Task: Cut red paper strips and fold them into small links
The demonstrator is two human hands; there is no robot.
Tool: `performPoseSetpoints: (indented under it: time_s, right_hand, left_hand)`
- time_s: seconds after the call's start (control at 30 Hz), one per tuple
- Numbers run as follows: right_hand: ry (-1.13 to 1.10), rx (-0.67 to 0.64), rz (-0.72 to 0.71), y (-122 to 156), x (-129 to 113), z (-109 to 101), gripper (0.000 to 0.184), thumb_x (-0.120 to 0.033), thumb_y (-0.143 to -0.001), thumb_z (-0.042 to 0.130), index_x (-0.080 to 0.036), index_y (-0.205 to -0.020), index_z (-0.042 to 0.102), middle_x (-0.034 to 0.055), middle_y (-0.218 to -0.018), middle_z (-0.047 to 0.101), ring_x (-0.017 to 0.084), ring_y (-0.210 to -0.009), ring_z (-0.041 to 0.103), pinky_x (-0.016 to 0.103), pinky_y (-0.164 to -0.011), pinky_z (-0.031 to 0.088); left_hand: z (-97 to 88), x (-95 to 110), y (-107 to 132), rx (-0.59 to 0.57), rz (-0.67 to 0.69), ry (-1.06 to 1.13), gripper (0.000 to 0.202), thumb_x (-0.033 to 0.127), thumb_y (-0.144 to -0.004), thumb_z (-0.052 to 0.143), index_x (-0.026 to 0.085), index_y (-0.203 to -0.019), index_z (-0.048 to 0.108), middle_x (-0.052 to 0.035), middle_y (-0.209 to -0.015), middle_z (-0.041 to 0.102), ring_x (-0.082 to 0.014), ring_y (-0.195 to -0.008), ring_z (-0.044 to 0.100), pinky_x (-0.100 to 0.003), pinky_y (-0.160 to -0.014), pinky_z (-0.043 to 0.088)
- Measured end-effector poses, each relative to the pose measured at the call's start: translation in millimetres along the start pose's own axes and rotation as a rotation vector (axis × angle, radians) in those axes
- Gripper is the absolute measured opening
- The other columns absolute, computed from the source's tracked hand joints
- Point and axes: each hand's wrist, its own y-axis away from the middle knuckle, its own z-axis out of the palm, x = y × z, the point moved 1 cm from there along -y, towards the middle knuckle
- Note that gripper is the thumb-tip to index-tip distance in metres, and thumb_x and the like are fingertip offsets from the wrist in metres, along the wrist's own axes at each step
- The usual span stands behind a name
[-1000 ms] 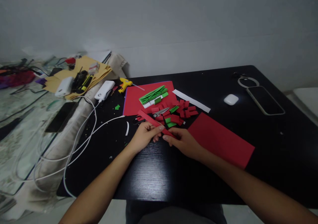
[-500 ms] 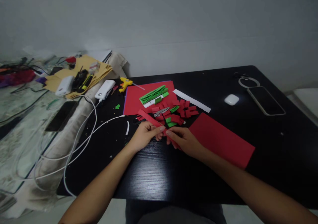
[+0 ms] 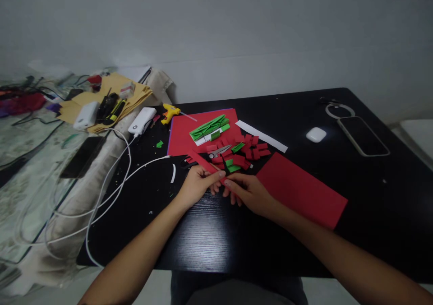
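A narrow red paper strip [image 3: 199, 161] slants between my two hands, above the near side of the red pieces. My left hand [image 3: 196, 184] pinches it with the thumb on top. On its lower end my right hand [image 3: 253, 191] is closed, thumb over fingers; that end is hidden by the fingers. Just beyond lie scissors [image 3: 221, 151], partly covered, among several small folded red paper pieces [image 3: 255, 150]. Small green folded pieces [image 3: 232, 165] lie with them. Farther back, a bundle of folded green strips [image 3: 209, 127] rests on a red sheet [image 3: 184, 138].
Right of my right hand lies a red paper sheet [image 3: 304, 190]. A white strip [image 3: 262, 136], a yellow glue gun [image 3: 170, 113], a white power bank [image 3: 142, 121] with cables, an earbud case [image 3: 316, 135] and a phone [image 3: 363, 136] lie around the black table [image 3: 199, 242].
My right hand has shifted slightly left along the strip. The strip's lower end, which showed below the right fingers before, is now out of sight. The left hand barely moved.
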Motion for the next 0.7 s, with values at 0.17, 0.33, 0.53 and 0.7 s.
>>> performPoseSetpoints:
  time_s: [0.17, 0.33, 0.53, 0.7]
  right_hand:
    - [0.018, 0.037, 0.0, 0.8, -4.5, -1.1, 0.03, -0.043, -0.096, 0.056, -0.016, -0.087, 0.067, 0.0032, -0.077, 0.068, 0.009, -0.052, 0.058, 0.02, -0.045, 0.043]
    - [-0.001, 0.125, -0.017, -0.1, -1.2, -1.1, 0.027, -0.042, -0.095, 0.057, -0.017, -0.099, 0.065, 0.0035, -0.081, 0.069, 0.01, -0.054, 0.059, 0.022, -0.048, 0.046]
    - [-0.109, 0.261, -0.058, -5.9, 0.8, -7.0, 0.028, -0.046, -0.093, 0.06, -0.019, -0.099, 0.058, 0.0001, -0.074, 0.066, 0.011, -0.052, 0.059, 0.022, -0.046, 0.046]
    - [-0.088, 0.269, -0.035, -6.9, -7.7, -16.5, 0.034, -0.051, -0.092, 0.06, -0.019, -0.081, 0.057, -0.0039, -0.062, 0.057, 0.008, -0.044, 0.049, 0.021, -0.041, 0.04]
  left_hand:
    - [-6.5, 7.5, -1.9, 0.108, 0.073, -0.031, 0.035, 0.043, -0.074, 0.082, 0.01, -0.07, 0.07, -0.0019, -0.055, 0.066, -0.0102, -0.044, 0.059, -0.019, -0.044, 0.048]
    - [-8.6, 11.1, -2.7, 0.206, 0.144, -0.073, 0.035, 0.042, -0.078, 0.079, 0.011, -0.067, 0.069, -0.003, -0.054, 0.066, -0.0107, -0.044, 0.059, -0.021, -0.047, 0.049]
    - [-9.5, 15.0, 1.3, 0.118, 0.188, -0.002, 0.027, 0.034, -0.08, 0.079, 0.011, -0.089, 0.069, -0.0021, -0.062, 0.069, -0.0123, -0.05, 0.063, -0.023, -0.052, 0.054]
    - [-17.2, 20.2, 4.2, -0.222, 0.18, -0.07, 0.036, 0.024, -0.08, 0.079, 0.015, -0.112, 0.066, -0.0054, -0.085, 0.072, -0.0151, -0.072, 0.069, -0.025, -0.065, 0.057]
